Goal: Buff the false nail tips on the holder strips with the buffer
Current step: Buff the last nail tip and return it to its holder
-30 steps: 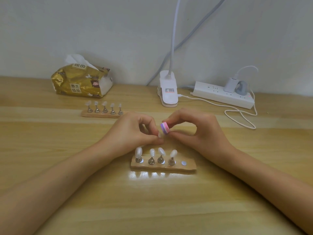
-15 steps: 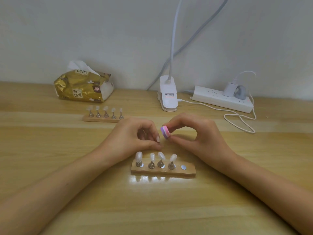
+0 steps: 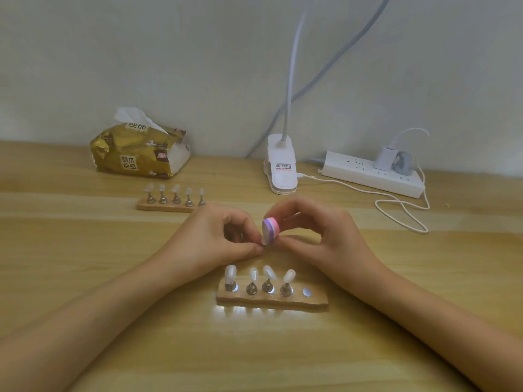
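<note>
- A gold tissue pack (image 3: 138,151) lies at the back left of the wooden table (image 3: 85,278), near the wall.
- Just in front of it is the far holder strip (image 3: 167,207), with five nail tips standing on metal pegs.
- The left hand (image 3: 215,239) is in the middle, with fingers curled. Its thumb and forefinger pinch a loose nail tip (image 3: 264,241).
- The buffer (image 3: 270,227), a small block with pink and purple layers, touches this tip from the right side, above the table.
- Below both hands, closer to the camera, lies the near holder strip (image 3: 271,300). It carries four nail tips on pegs and one bare metal disc (image 3: 306,291) at its right end.
- A white clip lamp (image 3: 281,168) stands behind the hands.
- The right hand (image 3: 319,236) is curled and grips the buffer between thumb and fingers.
- A white power strip (image 3: 370,174) lies at the back right, with a white cable (image 3: 402,210) looping on the table.
</note>
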A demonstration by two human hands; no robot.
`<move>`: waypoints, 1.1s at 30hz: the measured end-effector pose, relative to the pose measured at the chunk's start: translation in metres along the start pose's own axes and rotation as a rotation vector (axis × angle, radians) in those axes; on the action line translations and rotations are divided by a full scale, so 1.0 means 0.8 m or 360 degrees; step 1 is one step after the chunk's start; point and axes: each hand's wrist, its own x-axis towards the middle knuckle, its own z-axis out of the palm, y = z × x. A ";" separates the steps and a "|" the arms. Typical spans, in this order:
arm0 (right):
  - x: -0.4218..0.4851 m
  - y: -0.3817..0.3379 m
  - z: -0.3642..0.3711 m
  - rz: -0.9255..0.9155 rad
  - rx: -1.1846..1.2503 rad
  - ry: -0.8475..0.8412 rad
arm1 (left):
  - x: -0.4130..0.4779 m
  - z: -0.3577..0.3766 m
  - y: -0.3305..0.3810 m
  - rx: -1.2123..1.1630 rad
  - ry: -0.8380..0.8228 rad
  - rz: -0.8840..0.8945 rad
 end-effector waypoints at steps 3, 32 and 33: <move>0.000 -0.002 0.001 -0.0005 -0.0051 -0.0002 | 0.000 0.002 0.000 -0.0003 -0.0005 -0.0001; 0.000 -0.003 -0.002 -0.0184 -0.0218 0.0077 | 0.001 0.002 0.001 0.0035 -0.0021 0.0008; 0.001 -0.003 -0.001 -0.0218 -0.0235 0.0086 | 0.001 0.002 0.001 0.0034 -0.0024 0.0010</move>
